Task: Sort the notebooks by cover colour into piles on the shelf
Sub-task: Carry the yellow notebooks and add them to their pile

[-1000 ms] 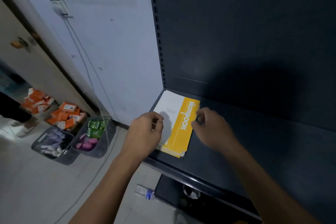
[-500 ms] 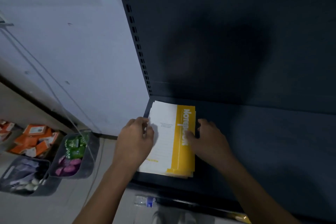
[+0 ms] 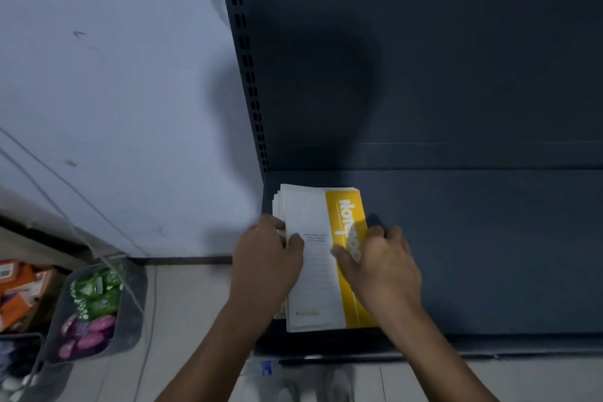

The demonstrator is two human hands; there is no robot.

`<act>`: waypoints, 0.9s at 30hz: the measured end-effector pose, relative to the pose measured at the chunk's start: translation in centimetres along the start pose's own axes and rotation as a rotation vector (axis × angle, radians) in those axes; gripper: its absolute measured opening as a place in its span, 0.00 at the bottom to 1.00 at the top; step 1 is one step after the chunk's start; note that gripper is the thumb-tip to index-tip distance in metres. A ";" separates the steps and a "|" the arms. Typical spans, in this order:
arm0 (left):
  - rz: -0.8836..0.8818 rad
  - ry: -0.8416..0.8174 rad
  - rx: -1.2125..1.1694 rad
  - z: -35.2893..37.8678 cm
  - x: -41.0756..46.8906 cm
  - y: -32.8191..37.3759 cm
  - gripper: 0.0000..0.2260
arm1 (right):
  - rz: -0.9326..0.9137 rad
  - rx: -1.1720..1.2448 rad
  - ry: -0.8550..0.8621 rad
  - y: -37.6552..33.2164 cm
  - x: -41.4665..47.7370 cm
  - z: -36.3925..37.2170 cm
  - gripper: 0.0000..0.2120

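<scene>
Notebooks with thin white-and-yellow paper covers (image 3: 321,258) are lying in one flat stack at the left end of the dark grey metal shelf (image 3: 483,248), the stack's long axis running from the shelf's front lip towards its back panel, and its left edge sitting just beside the perforated upright (image 3: 248,75). Only the top cover is showing its colour: a white field with a yellow band down the right side; the covers below are hidden, their edges fanning out slightly at the far left corner. The left hand (image 3: 266,263) is bracketing the stack's left long edge, thumb resting on the white part of the cover and fingers curled down the side, closed lightly on the stack's edge. The right hand (image 3: 380,266) is pressing on the opposite side, thumb lying across the yellow band and fingers wrapping over the right edge, also closed against the stack. Both hands are therefore level with the stack's middle, one on each long side, neither nearer than the other. All bare shelf is lying to the right of the stack, so any new pile would probably go that way, and the right hand looks better placed to carry a notebook there. On the floor to the left, grey plastic bins of green and purple packets (image 3: 94,307) are standing well apart from the shelf.
</scene>
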State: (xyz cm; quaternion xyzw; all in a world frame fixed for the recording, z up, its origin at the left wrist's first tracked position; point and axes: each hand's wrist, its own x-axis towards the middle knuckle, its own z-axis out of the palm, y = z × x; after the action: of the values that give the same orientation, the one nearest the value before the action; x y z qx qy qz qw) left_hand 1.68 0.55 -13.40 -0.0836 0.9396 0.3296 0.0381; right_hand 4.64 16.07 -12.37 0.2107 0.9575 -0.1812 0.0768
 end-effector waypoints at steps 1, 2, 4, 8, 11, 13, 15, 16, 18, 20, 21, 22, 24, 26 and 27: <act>0.007 -0.009 -0.001 0.0 -0.2 -0.1 0.12 | 0.008 -0.008 -0.005 0.0 -0.3 0.0 0.31; 0.015 -0.016 0.003 -0.1 -0.3 -0.1 0.12 | 0.015 -0.008 -0.009 0.1 -0.5 -0.1 0.31; 0.032 -0.022 0.032 -0.2 -0.3 -0.1 0.10 | 0.029 0.000 -0.012 0.1 -0.8 -0.1 0.32; 0.032 -0.035 0.103 -0.1 0.2 -0.1 0.09 | 0.055 0.031 -0.024 0.2 -0.7 -0.2 0.33; 0.026 -0.067 0.144 -0.1 0.6 0.2 0.12 | 0.069 0.056 -0.038 0.1 -0.4 -0.4 0.34; -0.005 -0.108 0.160 0.0 1.1 0.2 0.15 | 0.075 0.069 -0.059 0.1 -0.2 -0.4 0.34; -0.041 -0.149 0.158 0.2 1.6 -0.1 0.17 | 0.080 0.078 -0.078 0.2 0.0 -0.5 0.34; -0.054 -0.161 0.156 0.2 1.7 -0.1 0.18 | 0.083 0.083 -0.087 0.3 0.0 -0.5 0.34; -0.050 -0.163 0.166 0.2 1.6 0.3 0.18 | 0.085 0.087 -0.101 0.4 0.2 -0.6 0.35; -0.007 -0.151 0.175 0.1 1.1 1.0 0.18 | 0.081 0.084 -0.118 0.5 0.4 -0.8 0.35; 0.025 -0.149 0.183 0.1 0.7 1.5 0.16 | 0.076 0.084 -0.127 0.6 0.4 -0.9 0.35; 0.058 -0.153 0.191 0.2 0.3 2.0 0.15 | 0.069 0.085 -0.137 0.7 0.5 -1.0 0.35; 0.109 -0.174 0.191 0.3 -0.2 2.7 0.12 | 0.055 0.081 -0.159 0.9 0.6 -1.1 0.35; 0.107 -0.209 0.112 0.6 -0.6 2.9 0.09 | 0.044 0.092 -0.180 1.1 0.7 -1.1 0.34; 0.087 -0.234 0.051 0.7 -0.6 2.9 0.09 | 0.044 0.107 -0.194 1.2 0.8 -1.2 0.33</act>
State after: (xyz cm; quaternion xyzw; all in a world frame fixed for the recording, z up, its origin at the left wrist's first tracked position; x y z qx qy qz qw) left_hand 1.79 3.31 -12.13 -0.0027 0.9396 0.3144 0.1354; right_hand 4.35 17.89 -11.83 0.2171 0.9296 -0.2501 0.1619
